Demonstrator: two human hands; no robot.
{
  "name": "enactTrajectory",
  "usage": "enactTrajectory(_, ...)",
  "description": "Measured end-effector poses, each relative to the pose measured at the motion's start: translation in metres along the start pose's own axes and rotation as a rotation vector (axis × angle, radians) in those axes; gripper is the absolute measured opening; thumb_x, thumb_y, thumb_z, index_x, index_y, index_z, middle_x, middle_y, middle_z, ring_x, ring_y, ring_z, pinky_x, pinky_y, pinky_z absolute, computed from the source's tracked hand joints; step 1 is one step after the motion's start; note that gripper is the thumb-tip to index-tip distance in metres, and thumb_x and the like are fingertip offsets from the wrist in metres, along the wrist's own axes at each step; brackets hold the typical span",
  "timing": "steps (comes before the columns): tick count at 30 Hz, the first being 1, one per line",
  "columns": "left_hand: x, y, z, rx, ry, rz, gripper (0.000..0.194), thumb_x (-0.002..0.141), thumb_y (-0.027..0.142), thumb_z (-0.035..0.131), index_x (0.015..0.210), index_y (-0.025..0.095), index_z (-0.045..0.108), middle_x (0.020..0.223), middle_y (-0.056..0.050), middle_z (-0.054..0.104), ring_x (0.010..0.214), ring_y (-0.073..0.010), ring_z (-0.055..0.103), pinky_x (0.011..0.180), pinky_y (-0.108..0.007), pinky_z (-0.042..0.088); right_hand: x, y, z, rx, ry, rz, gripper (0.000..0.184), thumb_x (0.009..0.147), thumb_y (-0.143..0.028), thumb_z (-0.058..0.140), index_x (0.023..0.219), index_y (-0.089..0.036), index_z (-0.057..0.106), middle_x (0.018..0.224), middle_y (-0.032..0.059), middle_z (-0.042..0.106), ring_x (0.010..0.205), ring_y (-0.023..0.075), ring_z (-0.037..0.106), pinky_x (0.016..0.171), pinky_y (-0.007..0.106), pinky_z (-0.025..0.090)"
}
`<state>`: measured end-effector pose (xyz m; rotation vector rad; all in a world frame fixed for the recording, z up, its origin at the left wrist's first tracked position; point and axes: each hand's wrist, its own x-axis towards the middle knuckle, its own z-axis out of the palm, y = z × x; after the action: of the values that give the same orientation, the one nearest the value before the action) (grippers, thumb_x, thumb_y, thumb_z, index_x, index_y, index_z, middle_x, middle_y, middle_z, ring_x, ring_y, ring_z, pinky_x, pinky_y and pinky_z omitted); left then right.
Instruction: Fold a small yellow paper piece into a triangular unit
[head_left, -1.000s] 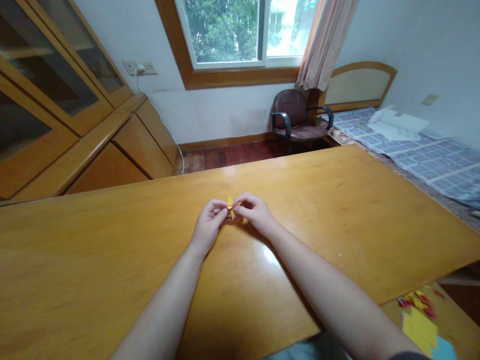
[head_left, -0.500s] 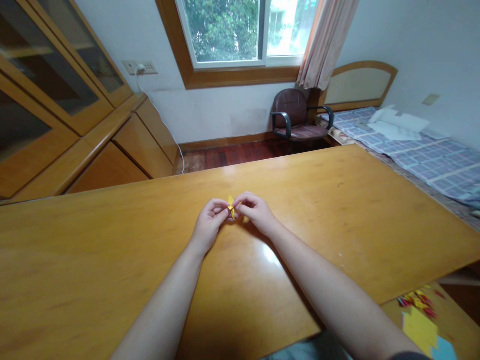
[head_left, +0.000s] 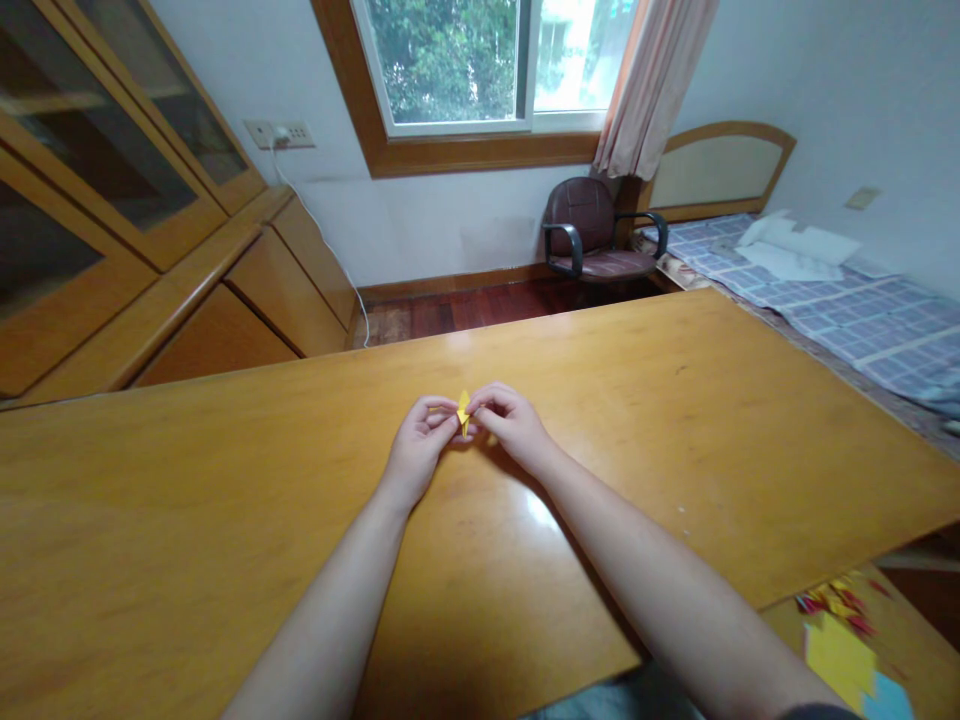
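Note:
A small folded yellow paper figure, with pointed ends up and down, is held over the middle of the wooden table. My left hand pinches its left side between thumb and fingers. From the right, my right hand pinches its other side with thumb and forefinger. Both hands are closed and rest close to the tabletop. The parts of the paper under my fingertips are hidden, and its finer folds are too small to make out.
Yellow paper sheets and a pile of small red and yellow folded pieces lie on a lower surface at the right. A brown armchair and a bed stand beyond the table. A cabinet is at the left.
The yellow paper figure has turned slightly between my fingers, and its upper point now shows broader. Both hands have stayed almost in place, still gripping it.

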<state>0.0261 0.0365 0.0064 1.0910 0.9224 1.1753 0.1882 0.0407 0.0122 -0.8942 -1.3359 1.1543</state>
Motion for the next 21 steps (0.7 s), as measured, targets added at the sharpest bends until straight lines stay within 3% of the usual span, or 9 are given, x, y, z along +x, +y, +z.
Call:
enactTrajectory(6, 0.0, -0.0009, 0.0001, 0.032, 0.013, 0.038, 0.027, 0.073, 0.033, 0.078, 0.088, 0.019, 0.061, 0.079, 0.001, 0.07, 0.068, -0.0155, 0.071, 0.07, -0.032, 0.06, 0.0003, -0.0022, -0.0003, -0.073, 0.012, -0.067, 0.01, 0.078, -0.019, 0.061, 0.074, -0.02, 0.07, 0.086, 0.0025, 0.063, 0.079, 0.0154, 0.06, 0.073, 0.029, 0.048)
enactTrajectory(11, -0.0002, 0.0002, 0.0016, 0.049, 0.024, 0.06, 0.027, 0.073, 0.034, 0.078, 0.086, 0.019, 0.06, 0.079, 0.001, 0.069, 0.07, -0.0152, 0.07, 0.068, -0.03, 0.06, -0.0009, -0.0021, -0.0019, -0.024, -0.008, -0.015, 0.011, 0.082, -0.027, 0.062, 0.082, -0.021, 0.072, 0.094, 0.0038, 0.064, 0.076, 0.0149, 0.061, 0.07, 0.029, 0.05)
enactTrajectory(21, -0.0023, 0.0033, 0.0074, 0.06, 0.033, 0.061, 0.046, 0.076, 0.035, 0.077, 0.11, 0.021, 0.049, 0.086, -0.002, 0.075, 0.074, -0.0171, 0.072, 0.072, -0.03, 0.058, 0.0012, -0.0003, -0.0003, -0.108, 0.044, -0.063, 0.012, 0.078, -0.031, 0.073, 0.075, -0.02, 0.07, 0.085, 0.0028, 0.065, 0.08, 0.0156, 0.058, 0.072, 0.028, 0.045)
